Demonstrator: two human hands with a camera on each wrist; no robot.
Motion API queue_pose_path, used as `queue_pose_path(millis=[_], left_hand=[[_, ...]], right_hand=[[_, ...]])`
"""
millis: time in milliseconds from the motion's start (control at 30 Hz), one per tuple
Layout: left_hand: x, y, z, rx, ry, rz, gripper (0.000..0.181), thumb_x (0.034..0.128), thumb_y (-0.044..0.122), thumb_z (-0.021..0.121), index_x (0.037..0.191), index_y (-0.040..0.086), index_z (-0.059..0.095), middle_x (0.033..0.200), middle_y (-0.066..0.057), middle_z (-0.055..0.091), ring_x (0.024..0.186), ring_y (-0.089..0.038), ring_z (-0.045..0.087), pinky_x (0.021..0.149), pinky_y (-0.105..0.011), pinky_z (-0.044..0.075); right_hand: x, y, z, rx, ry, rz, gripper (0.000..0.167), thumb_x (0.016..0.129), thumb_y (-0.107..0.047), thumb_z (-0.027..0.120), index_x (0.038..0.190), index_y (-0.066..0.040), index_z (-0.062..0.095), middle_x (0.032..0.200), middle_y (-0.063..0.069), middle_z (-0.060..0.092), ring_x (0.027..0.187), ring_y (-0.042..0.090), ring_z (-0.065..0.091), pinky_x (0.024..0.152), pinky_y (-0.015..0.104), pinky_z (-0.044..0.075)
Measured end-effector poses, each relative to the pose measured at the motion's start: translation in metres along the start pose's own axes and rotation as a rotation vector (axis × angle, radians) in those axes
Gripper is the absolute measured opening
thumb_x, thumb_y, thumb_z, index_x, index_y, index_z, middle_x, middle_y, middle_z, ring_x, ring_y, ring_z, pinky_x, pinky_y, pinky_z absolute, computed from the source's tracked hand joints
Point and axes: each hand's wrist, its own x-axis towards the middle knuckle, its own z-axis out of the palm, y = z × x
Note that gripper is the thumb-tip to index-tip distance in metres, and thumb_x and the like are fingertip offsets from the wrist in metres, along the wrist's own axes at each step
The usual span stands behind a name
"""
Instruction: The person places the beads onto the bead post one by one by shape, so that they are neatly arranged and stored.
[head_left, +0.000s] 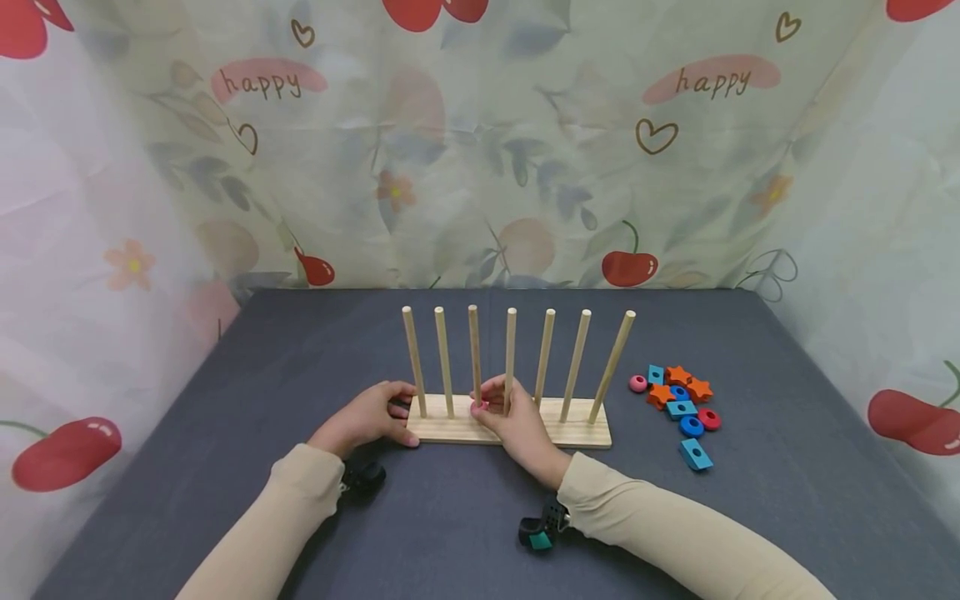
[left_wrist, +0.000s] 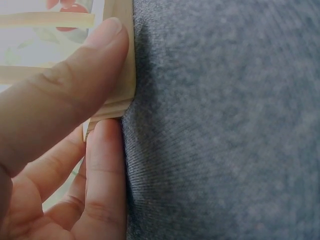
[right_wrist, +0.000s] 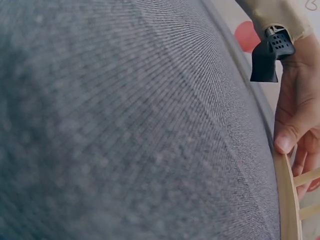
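1. A pale fabric backdrop (head_left: 465, 158) hangs behind, printed with cherries (head_left: 630, 269), leaves (head_left: 534, 38), brown hearts (head_left: 657, 125) and "happy" (head_left: 712, 81) twice
2. Cherry-printed sheets (head_left: 67, 333) flank both sides
3. A dark grey tablecloth (head_left: 330, 350) spreads between them
4. Light falls softly, evenly

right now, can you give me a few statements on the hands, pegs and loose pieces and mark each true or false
1. The wooden base carries seven pegs. True.
2. The left hand grips the right end of the base. False: it grips the left end.
3. The right hand holds a pink bead by the third peg from the left. True.
4. The blue pieces are stacked on a peg. False: they lie on the table.
5. Three orange stars lie right of the base. True.
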Motion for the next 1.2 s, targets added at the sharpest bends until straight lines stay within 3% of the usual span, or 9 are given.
queue_pose_path(millis=[300,700,967,1100,1200], left_hand=[[-0.0017,0.0022,-0.0013,0.006,0.0,0.003,0.081,0.064,0.0,0.088,0.134,-0.006,0.049,0.125,-0.021,0.051,0.105,-0.028,0.059,0.086,-0.035,0.052],[-0.0023,0.0047,-0.0034,0.013,0.006,-0.041,0.081,0.0647,0.004,0.089,0.135,-0.002,0.049,0.127,-0.018,0.05,0.106,-0.026,0.057,0.089,-0.036,0.051],[-0.0002,0.002,-0.0025,0.01,0.003,-0.015,0.081,0.0641,0.003,0.089,0.135,-0.003,0.05,0.124,-0.018,0.052,0.106,-0.026,0.059,0.089,-0.037,0.051],[0.0,0.0012,-0.0012,0.002,0.001,-0.003,0.081,0.0645,0.001,0.088,0.135,-0.005,0.049,0.125,-0.02,0.052,0.107,-0.027,0.059,0.088,-0.037,0.051],[-0.0005,0.0004,0.0001,-0.004,-0.002,0.003,0.081,0.0646,0.0,0.088,0.135,-0.006,0.048,0.125,-0.021,0.052,0.107,-0.028,0.059,0.088,-0.036,0.052]], right_hand=[[0.0015,0.0031,0.0021,-0.004,0.014,0.006,0.028,0.08,0.01,0.071,0.101,0.001,0.055,0.101,0.018,0.069,0.09,0.024,0.064,0.078,0.023,0.051],[0.0018,-0.0003,0.0014,-0.003,0.003,-0.017,0.027,0.08,0.009,0.072,0.1,0.002,0.054,0.1,0.019,0.068,0.091,0.027,0.064,0.081,0.033,0.053],[0.0015,-0.0009,0.0007,-0.032,-0.001,0.016,0.028,0.081,0.008,0.071,0.102,0.0,0.055,0.102,0.016,0.068,0.096,0.029,0.066,0.089,0.042,0.051],[-0.0015,-0.0003,-0.0027,-0.031,-0.017,0.036,0.033,0.083,0.004,0.072,0.111,0.001,0.054,0.111,0.018,0.064,0.108,0.032,0.062,0.096,0.044,0.047],[-0.0058,-0.0001,-0.0076,-0.062,-0.056,0.047,0.046,0.083,-0.001,0.073,0.123,0.002,0.05,0.124,0.02,0.059,0.121,0.036,0.054,0.104,0.049,0.04]])
